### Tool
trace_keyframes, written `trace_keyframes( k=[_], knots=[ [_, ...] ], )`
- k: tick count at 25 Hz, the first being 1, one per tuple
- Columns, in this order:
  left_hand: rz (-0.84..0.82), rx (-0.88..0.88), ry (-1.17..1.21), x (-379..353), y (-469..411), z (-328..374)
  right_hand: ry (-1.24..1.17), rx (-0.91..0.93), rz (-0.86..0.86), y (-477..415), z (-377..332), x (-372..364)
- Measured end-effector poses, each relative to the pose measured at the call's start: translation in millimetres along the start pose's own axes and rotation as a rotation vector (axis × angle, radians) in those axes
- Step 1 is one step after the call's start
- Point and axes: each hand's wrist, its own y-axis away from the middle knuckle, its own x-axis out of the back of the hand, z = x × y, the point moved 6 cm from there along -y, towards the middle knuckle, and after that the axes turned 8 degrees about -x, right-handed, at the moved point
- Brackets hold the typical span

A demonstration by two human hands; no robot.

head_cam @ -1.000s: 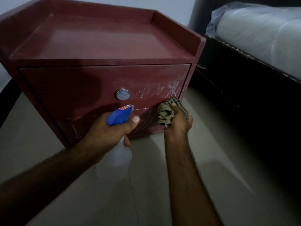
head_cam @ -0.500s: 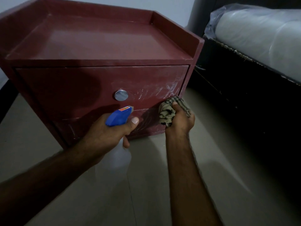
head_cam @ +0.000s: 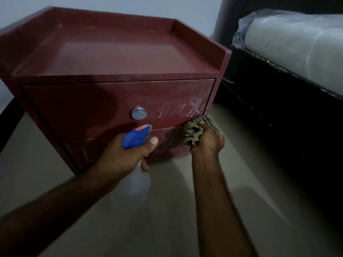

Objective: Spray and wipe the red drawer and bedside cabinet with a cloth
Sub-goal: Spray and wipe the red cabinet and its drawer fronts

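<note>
Red drawer (head_cam: 92, 108): closed, in the bedside cabinet (head_cam: 120, 51) on the floor (head_cam: 259, 182) beside the bed (head_cam: 278, 117). Your left grip (head_cam: 126, 156): curled round the spray bottle (head_cam: 134, 140), nozzle toward the cabinet front. Your right grip (head_cam: 208, 143): clenched on the bunched cloth (head_cam: 194, 133), pressed against the lower right front corner.

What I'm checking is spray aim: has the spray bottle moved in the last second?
No. The spray bottle, gripped by the left hand, sits just below the drawer knob, as before.
</note>
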Motion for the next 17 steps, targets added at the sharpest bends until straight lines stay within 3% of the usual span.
trace_keyframes(
  k=[9, 17],
  knots=[
    [0.235, 0.015, -0.017, 11, -4, 4, -0.01, -0.03, -0.019, 3, 2, 4],
    [0.088, -0.054, -0.048, -7, -4, 22, -0.005, -0.024, -0.019, -1, 1, 9]
  ],
)
